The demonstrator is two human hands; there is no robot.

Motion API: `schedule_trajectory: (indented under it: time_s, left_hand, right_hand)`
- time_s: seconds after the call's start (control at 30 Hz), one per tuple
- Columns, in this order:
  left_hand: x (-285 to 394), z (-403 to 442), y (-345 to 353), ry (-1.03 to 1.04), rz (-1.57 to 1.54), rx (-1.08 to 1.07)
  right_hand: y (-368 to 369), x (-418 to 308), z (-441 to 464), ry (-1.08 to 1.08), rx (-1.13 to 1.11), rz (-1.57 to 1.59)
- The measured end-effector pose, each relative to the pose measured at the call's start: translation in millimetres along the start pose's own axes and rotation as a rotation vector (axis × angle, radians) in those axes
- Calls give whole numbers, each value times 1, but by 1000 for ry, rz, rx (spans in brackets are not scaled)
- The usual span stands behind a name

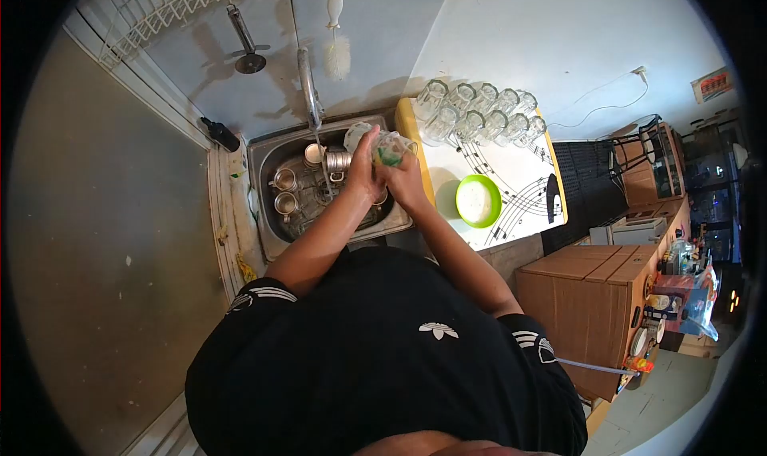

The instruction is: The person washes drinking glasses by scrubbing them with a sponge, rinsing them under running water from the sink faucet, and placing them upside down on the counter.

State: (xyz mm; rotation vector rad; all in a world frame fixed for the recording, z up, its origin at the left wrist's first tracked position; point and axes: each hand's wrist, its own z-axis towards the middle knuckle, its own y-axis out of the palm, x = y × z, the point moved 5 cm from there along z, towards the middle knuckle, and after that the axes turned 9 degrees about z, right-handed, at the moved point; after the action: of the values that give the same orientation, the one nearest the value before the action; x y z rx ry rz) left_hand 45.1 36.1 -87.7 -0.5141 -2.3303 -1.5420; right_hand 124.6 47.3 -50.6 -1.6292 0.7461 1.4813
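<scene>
Over the right part of the metal sink [268,230], a clear glass [358,136] is held, covered with whitish suds. My left hand [364,168] is closed round it. My right hand [404,181] is closed at its right end, against a soapy green and white piece [390,155], perhaps a scrubber; how far this sits inside the glass is unclear. Water runs from the tap [309,88] onto metal cups in the sink, among them one cup [337,162] under the stream and another cup [286,203] at the left.
Right of the sink, several clear glass mugs [471,124] stand in two rows on a white board [523,160] with music notes. A green bowl [478,202] of whitish liquid sits nearer. A dark bottle [220,134] is behind the sink's left corner; a brush [336,56] hangs on the wall.
</scene>
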Motion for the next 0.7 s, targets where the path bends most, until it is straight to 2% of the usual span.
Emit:
schedule_trajectory:
  time_s: [0.03,0.07,0.13,0.17,0.23,0.27,0.33,0.37,0.43,0.47,0.53,0.6,0.67,0.7]
  left_hand:
    - [5,-5,7,16,-28,-42]
    - [7,-5,8,16,-28,-42]
    - [17,-4,6,50,3,-31]
    - [18,-1,3,51,2,-31]
    - [14,2,-1,-24,-34,-50]
    - [10,3,-2,-24,-33,-51]
    - [-5,-2,2,-158,-6,11]
    - [-6,-3,2,-159,-3,8]
    - [-9,-2,-4,-149,123,65]
    - [-12,6,-14,-147,151,66]
    - [-7,0,-4,-131,170,51]
    - [-7,0,0,-111,184,33]
    - [-15,4,1,-111,-124,-84]
    - [-17,4,0,-112,-126,-84]
  right_hand:
    - [0,-11,-2,-176,39,-243]
    - [0,-6,-2,-176,38,-242]
    - [1,-3,-3,-282,-49,108]
    - [-2,0,-2,-282,-50,107]
    - [1,-11,-3,-378,-196,-193]
    - [-1,-10,0,-379,-195,-193]
    - [10,-1,4,-541,-434,-712]
    - [11,4,7,-542,-430,-713]
    - [18,12,10,-610,-372,-1036]
    - [18,15,10,-609,-367,-1038]
    - [13,3,6,-721,-212,-884]
    - [11,2,5,-726,-209,-918]
    - [11,3,3,-733,-214,-975]
    - [11,5,2,-735,-216,-1002]
